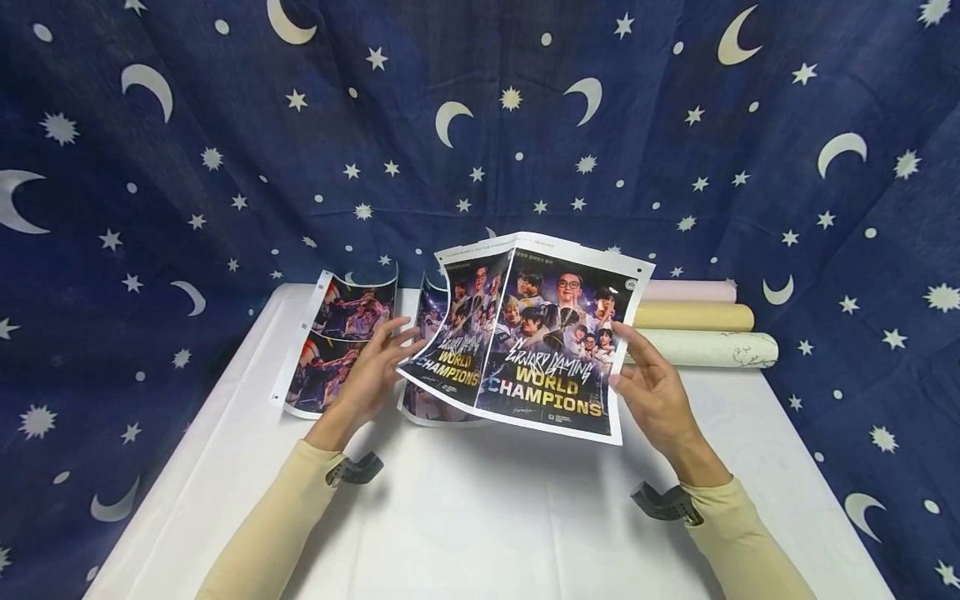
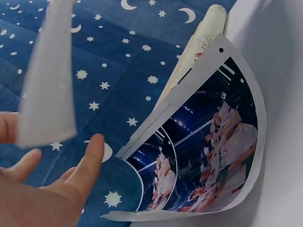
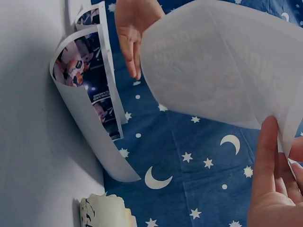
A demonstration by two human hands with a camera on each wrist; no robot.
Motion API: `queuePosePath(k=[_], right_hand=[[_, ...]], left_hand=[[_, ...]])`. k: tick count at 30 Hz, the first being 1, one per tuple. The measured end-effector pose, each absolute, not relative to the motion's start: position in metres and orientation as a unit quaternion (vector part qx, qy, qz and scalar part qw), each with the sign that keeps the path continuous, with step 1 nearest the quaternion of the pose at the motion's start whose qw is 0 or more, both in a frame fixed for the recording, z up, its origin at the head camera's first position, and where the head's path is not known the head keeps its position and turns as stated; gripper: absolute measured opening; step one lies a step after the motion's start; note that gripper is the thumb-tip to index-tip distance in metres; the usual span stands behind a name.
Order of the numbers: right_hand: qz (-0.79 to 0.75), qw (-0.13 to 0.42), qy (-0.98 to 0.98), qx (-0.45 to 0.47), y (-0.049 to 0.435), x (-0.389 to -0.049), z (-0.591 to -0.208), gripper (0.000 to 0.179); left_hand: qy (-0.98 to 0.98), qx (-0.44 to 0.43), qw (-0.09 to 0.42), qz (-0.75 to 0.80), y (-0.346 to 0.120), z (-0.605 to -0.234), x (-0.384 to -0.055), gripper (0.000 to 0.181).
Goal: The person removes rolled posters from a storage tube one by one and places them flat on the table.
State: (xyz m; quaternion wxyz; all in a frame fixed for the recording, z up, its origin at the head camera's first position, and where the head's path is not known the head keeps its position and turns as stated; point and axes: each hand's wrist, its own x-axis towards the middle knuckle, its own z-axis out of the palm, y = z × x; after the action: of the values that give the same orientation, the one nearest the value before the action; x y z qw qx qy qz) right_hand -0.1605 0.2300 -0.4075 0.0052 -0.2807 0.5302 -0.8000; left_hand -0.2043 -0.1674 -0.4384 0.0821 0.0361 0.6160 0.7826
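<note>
A poster [image 1: 551, 350] lettered "World Champions", with a crease down it and a curled left side, is held up above the table. My right hand [image 1: 657, 396] pinches its right edge between thumb and fingers; in the right wrist view the pale back of the sheet faces the camera above that hand [image 3: 279, 184]. Beside the curled left edge is my left hand [image 1: 371, 375], its fingers spread and not gripping the sheet. Behind the left hand stands a curved print [image 1: 341, 342] of stage photos. Another curled print [image 2: 208, 142] is partly hidden behind the poster in the head view.
At the back right of the white table [image 1: 465, 517] lie a pink roll [image 1: 693, 291], a yellow roll [image 1: 697, 317] and a patterned white roll [image 1: 712, 348]. A blue cloth [image 1: 480, 108] with moons and stars hangs behind. Both wrists wear dark camera mounts [image 1: 360, 469].
</note>
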Motion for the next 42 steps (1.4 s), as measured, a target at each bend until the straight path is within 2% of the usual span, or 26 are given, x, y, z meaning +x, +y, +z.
queuePosePath(k=[8,14,23,29,35,39,42], right_hand=[[-0.803,0.038,0.527,-0.276,0.237,-0.164,-0.409,0.071],[-0.804,0.046,0.527,-0.272,0.245,-0.165,-0.417,0.070],[-0.758,0.065,0.614,-0.212,0.263,-0.164,-0.429,0.072],[-0.708,0.078,0.681,-0.170,0.279,-0.164,-0.434,0.072],[-0.675,0.064,0.714,-0.176,0.291,-0.164,-0.434,0.072],[-0.660,0.090,0.725,-0.174,0.298,-0.163,-0.431,0.079],[-0.594,0.096,0.782,-0.160,0.301,-0.161,-0.427,0.089]], left_hand=[[0.637,0.075,0.123,0.758,-0.167,-0.442,-0.204,0.053],[0.649,0.085,0.102,0.749,-0.170,-0.441,-0.202,0.057],[0.612,0.143,0.132,0.767,-0.168,-0.441,-0.202,0.065],[0.668,0.153,0.117,0.719,-0.164,-0.439,-0.199,0.067],[0.695,0.171,0.115,0.689,-0.152,-0.433,-0.197,0.069],[0.692,0.193,0.118,0.686,-0.146,-0.432,-0.196,0.076],[0.698,0.203,0.123,0.676,-0.143,-0.432,-0.196,0.081]])
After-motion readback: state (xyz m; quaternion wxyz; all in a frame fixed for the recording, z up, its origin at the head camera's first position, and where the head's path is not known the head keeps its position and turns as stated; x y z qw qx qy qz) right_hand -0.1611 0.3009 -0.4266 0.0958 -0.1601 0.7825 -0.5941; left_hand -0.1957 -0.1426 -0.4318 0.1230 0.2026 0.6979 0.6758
